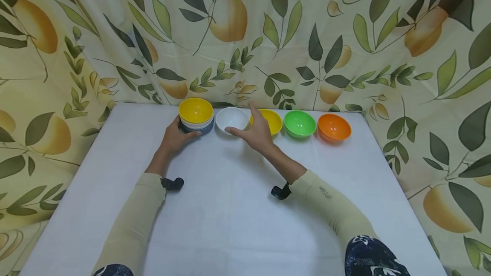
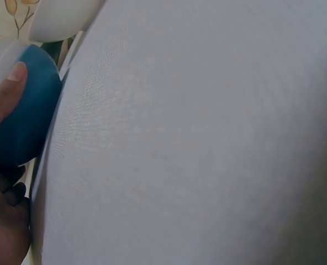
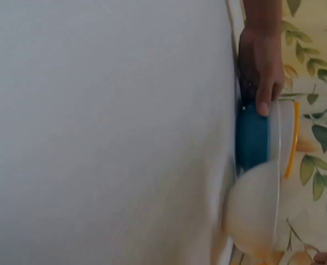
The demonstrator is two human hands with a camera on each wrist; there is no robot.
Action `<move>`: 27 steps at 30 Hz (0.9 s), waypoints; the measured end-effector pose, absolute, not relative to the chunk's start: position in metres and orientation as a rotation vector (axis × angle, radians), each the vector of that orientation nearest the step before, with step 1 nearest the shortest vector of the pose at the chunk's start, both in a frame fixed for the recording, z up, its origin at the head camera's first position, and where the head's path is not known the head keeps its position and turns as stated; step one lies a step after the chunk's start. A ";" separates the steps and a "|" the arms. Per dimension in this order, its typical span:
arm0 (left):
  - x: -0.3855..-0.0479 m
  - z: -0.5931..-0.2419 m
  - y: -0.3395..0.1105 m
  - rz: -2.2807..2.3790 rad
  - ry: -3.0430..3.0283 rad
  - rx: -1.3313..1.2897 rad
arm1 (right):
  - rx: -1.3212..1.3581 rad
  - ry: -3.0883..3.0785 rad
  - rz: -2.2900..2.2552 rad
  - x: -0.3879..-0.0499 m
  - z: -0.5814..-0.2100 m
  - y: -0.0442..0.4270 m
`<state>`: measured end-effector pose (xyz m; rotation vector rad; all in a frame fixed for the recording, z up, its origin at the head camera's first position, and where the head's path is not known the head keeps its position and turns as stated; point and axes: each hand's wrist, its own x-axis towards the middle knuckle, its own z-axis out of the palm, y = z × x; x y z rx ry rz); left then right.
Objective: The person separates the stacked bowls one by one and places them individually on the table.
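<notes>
At the left end of the row, my left hand (image 1: 174, 139) grips a stack of bowls, its thumb (image 2: 17, 83) against the blue bowl (image 2: 33, 110) at the bottom. A yellow bowl (image 1: 195, 110) tops this stack, with white between it and the blue one. Beside it stands a separate white bowl (image 1: 232, 119). My right hand (image 1: 257, 131) is by that white bowl's right side, thumb and fingers spread apart, holding nothing. It partly covers a second yellow bowl (image 1: 273, 122) behind it.
Further right along the back edge stand a green bowl (image 1: 300, 123) and an orange bowl (image 1: 334, 127). A white cloth covers the table (image 1: 230, 208). Directly behind the bowls hangs a curtain (image 1: 284, 54) printed with fruit and leaves.
</notes>
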<state>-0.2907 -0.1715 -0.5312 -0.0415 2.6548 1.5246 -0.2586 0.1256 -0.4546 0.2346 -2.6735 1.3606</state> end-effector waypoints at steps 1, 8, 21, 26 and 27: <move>-0.291 -0.531 -0.172 1.526 2.656 -0.038 | 0.240 -2.681 1.366 -0.261 -0.455 0.119; -0.289 -0.530 -0.172 1.523 2.673 -0.012 | 0.316 -2.758 1.340 -0.282 -0.457 0.082; -0.288 -0.530 -0.174 1.503 2.688 0.029 | 0.420 -2.924 1.180 -0.310 -0.460 0.032; -0.288 -0.529 -0.174 1.532 2.688 0.063 | 0.418 -2.930 1.144 -0.316 -0.461 0.024; -0.288 -0.529 -0.174 1.537 2.688 0.065 | 0.418 -2.930 1.141 -0.317 -0.461 0.023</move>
